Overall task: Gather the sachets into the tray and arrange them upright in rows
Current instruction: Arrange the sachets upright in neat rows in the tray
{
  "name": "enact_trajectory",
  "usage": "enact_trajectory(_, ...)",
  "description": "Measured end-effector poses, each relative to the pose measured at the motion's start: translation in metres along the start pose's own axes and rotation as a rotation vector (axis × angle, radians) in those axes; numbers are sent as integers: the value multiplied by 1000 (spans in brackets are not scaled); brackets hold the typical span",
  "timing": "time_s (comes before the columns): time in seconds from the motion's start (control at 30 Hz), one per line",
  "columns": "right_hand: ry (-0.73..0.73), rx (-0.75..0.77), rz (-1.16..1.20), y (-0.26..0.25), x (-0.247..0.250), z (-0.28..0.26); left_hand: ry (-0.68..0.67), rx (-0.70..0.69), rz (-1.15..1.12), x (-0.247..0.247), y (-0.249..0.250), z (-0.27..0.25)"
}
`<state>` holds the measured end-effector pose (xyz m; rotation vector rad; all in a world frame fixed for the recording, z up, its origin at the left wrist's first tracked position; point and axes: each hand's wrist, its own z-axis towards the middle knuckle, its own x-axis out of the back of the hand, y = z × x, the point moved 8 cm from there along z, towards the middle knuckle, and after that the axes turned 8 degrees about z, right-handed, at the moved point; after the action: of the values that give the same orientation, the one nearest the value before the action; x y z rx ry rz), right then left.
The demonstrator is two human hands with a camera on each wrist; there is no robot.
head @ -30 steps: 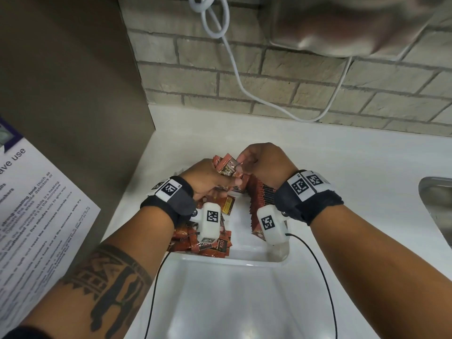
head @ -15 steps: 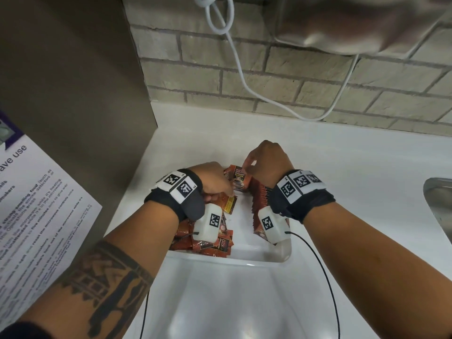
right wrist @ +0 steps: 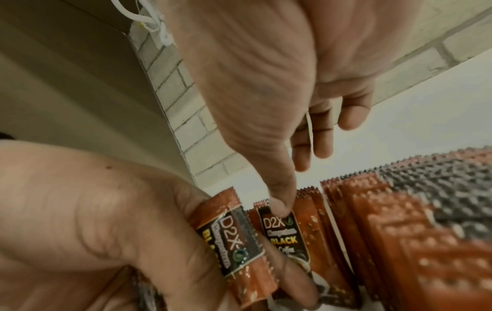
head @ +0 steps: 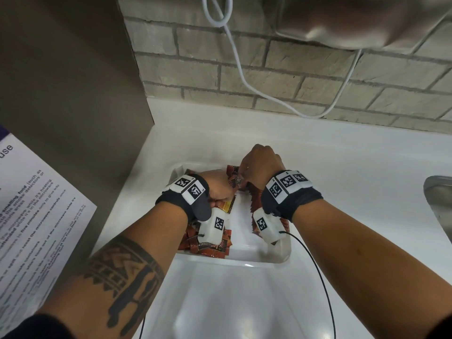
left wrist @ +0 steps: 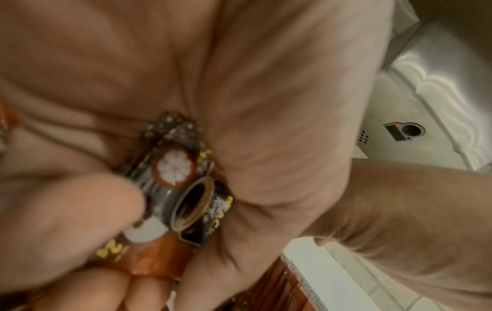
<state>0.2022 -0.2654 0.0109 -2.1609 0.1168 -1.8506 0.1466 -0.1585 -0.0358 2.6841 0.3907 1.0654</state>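
A white tray [head: 283, 253] sits on the white counter. Orange-brown coffee sachets stand upright in a row [head: 255, 199] along its right side, which shows close up in the right wrist view [right wrist: 399, 210]. Several loose sachets [head: 210, 248] lie heaped at the tray's left. My left hand [head: 217, 189] hovers over the tray and grips a small bundle of sachets [left wrist: 186, 189] in its curled fingers; one of them [right wrist: 231, 237] sticks out of the fist. My right hand [head: 256, 165] is just beyond it. Its thumb tip presses the front sachet [right wrist: 285, 237] of the row, and its other fingers are straight.
A second shallow white tray or lid [head: 232, 302] lies in front of the tray. A beige panel with a printed notice [head: 36, 216] stands to the left. The brick wall with a white cable [head: 234, 57] is behind, and a steel sink edge [head: 440, 196] is at right.
Both hands have dropped lower into the tray. A sachet that the two hands held raised between them now stands at the end of the row under my right thumb.
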Motion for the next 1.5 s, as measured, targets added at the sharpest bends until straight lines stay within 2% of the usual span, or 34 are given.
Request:
enact_trajectory(0.1,5,-19,17,1,2,0,-33,5,-3,-3,2,-1)
enact_trajectory(0.37,-64,66,87,2,10,-6,-42,14,-7,-6,3,0)
enact_trajectory(0.5,-30,90,194,1,20,-11,73,-68,-79,-2,5,4)
enact_trajectory(0.6,-22,98,251,-1,26,-15,76,-80,-113,-2,3,2)
enact_trajectory(0.67,-47,115,287,-1,28,-20,56,-98,-207,1,1,0)
enact_trajectory(0.77,-94,101,381,0,29,-29,0,-154,-505,6,-4,-5)
enact_trajectory(0.87,-117,99,442,0,29,-34,70,-264,-744,18,-5,-12)
enact_trajectory(1.03,-52,95,643,1,39,-34,161,-362,-839,22,-1,-18)
enact_trajectory(1.13,-50,103,684,-2,39,-36,170,-401,-866,21,3,-20)
enact_trajectory(1.23,18,98,679,1,47,-35,146,-382,-905,18,1,-20)
enact_trajectory(1.3,69,97,666,6,55,-34,159,-294,-732,18,-9,-18)
enact_trajectory(1.43,70,80,485,10,53,-30,234,-13,-46,24,-32,-20)
enact_trajectory(1.5,43,51,392,10,43,-26,310,33,144,33,-32,-23)
